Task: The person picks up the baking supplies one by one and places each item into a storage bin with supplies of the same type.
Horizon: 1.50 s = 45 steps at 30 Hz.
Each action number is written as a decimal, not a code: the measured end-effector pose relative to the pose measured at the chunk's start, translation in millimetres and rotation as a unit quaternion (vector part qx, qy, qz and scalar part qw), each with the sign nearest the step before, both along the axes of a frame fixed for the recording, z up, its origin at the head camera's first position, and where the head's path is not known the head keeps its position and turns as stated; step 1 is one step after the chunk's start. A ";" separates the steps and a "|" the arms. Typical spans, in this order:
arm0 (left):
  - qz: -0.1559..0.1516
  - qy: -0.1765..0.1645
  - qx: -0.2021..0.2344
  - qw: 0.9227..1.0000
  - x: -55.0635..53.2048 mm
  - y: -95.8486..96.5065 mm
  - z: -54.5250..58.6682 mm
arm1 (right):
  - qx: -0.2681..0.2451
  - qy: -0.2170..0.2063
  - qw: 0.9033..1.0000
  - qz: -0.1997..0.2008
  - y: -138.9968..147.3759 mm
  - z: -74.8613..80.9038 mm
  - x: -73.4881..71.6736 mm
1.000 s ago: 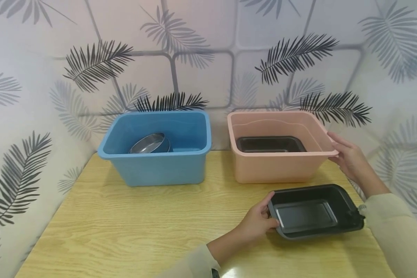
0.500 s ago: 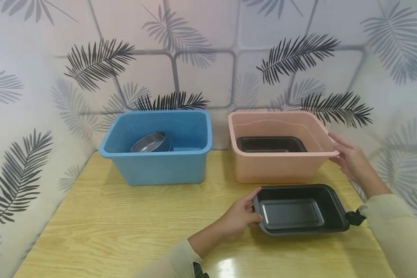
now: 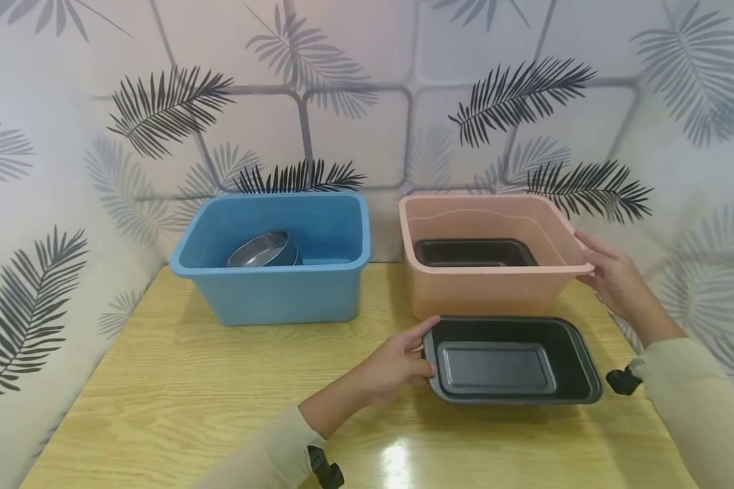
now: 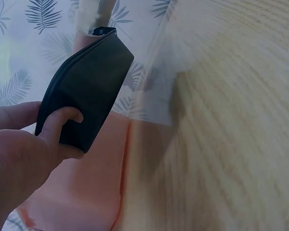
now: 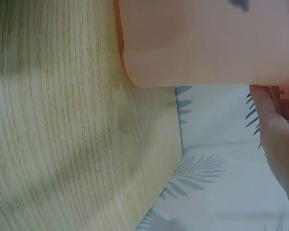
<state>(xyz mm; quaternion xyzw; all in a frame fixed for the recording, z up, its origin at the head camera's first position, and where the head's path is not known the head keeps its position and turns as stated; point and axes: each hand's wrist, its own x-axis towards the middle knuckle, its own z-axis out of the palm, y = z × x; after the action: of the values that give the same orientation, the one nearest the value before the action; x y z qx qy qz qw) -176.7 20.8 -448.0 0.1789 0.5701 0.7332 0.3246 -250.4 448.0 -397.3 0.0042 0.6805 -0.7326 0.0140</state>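
Note:
My left hand (image 3: 391, 367) grips a dark rectangular loaf pan (image 3: 498, 370) by its left end. In the left wrist view the loaf pan's outer side (image 4: 91, 86) shows above the table, with curled fingertips pressed against it. The pan's open top faces the head camera, in front of the pink bin (image 3: 483, 292). On that bin's right rim, my right hand (image 3: 614, 282) holds the edge, thumb side up. Another dark pan (image 3: 474, 252) lies inside the pink bin, its lower part hidden by the front wall.
Left of the pink bin stands a blue bin (image 3: 287, 295) holding a tilted round metal pan (image 3: 263, 250). Both bins sit at the back of the wooden table (image 3: 220, 401), close to the leaf-patterned wall covering (image 3: 355, 142).
My left hand has carried the loaf pan leftward and slightly toward the pink bin, straightening it. My right hand has stayed on the bin's rim.

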 end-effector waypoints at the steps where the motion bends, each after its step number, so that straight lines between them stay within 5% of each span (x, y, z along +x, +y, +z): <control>1: -0.001 0.001 -0.002 1.000 -1.2 -2.1 2.3 | -0.001 0.000 1.000 0.000 0.1 0.1 -0.2; 21: -0.034 0.051 0.005 0.998 -38.3 -34.4 77.0 | -0.008 0.000 1.000 0.008 -0.5 1.8 1.4; 30: 0.002 0.084 -0.029 0.996 -64.7 -37.0 108.1 | -0.037 0.017 0.999 0.004 -0.3 1.6 2.2; 45: 0.032 0.085 -0.027 0.996 -122.9 -12.2 125.5 | -0.106 0.057 0.991 0.056 -0.5 -0.6 2.4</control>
<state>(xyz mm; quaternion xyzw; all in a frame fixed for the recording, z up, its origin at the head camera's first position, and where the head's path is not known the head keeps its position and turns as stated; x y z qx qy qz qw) -299.6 8.6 -322.4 0.2134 0.6205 0.7096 0.2566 -248.0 447.4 -398.0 -0.0769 0.5976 -0.7980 0.0161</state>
